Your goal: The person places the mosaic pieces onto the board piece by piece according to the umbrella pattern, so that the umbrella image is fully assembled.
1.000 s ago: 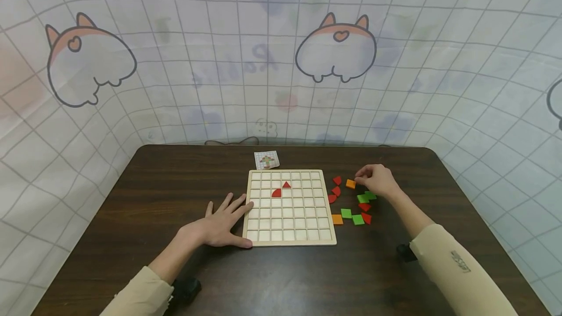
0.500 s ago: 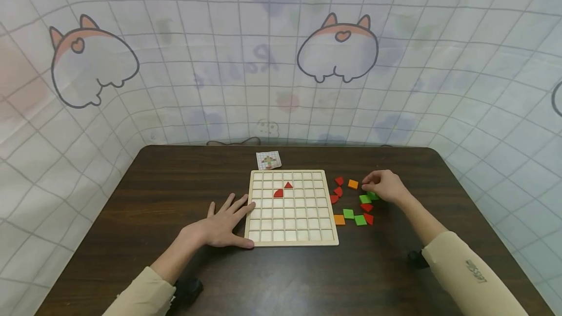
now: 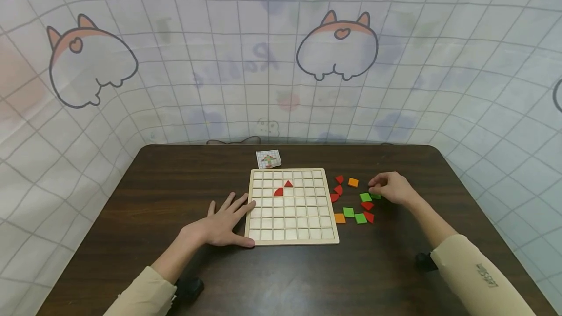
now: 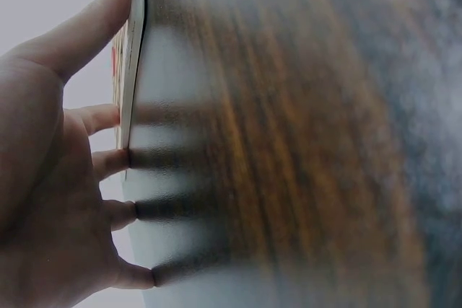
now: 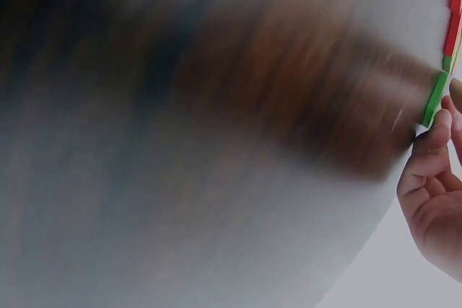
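My left hand (image 3: 224, 223) lies with fingers spread along the left edge of a pale wooden grid board (image 3: 293, 243). Its thumb (image 4: 101, 23) and some fingertips touch the board's rim. Two red pieces sit in the board's cells: a triangle (image 3: 288, 184) and a quarter-round piece (image 3: 278, 192). To the right of the board, my right hand (image 3: 392, 188) pinches a green tile (image 3: 376, 196) at the table surface with curled fingers, partly covering it. In the right wrist view this green tile (image 5: 434, 99) shows at the fingertips.
Beside the board's right edge lie several loose pieces: an orange square (image 3: 353, 183), another orange square (image 3: 340, 218), green squares (image 3: 360, 218) and red pieces (image 3: 339, 179). A small pattern card (image 3: 268, 159) lies behind the board. The dark table (image 3: 285, 282) meets a cloth-covered wall.
My right hand has moved right and slightly nearer, from beside the orange square to the green tile, which has shifted slightly right. The left hand stays on the board.
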### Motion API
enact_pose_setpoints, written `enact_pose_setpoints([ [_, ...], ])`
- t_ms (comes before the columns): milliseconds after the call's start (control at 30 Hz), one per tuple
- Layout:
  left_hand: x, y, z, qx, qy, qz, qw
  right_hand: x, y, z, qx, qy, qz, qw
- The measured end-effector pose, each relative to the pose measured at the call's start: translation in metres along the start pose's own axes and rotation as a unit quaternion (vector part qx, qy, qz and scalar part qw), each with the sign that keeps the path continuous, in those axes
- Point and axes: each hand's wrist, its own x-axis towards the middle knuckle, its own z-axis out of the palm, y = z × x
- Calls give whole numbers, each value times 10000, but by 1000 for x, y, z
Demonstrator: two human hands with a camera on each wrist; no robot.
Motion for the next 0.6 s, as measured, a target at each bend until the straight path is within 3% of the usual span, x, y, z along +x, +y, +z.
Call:
enact_pose_setpoints([
  [300,1,0,0,0,24,4,10000,-9,8,-14,72,-273,-32,9996],
  [600,-1,0,0,-28,4,-5,10000,-13,9,-10,-159,-291,-194,9993],
])
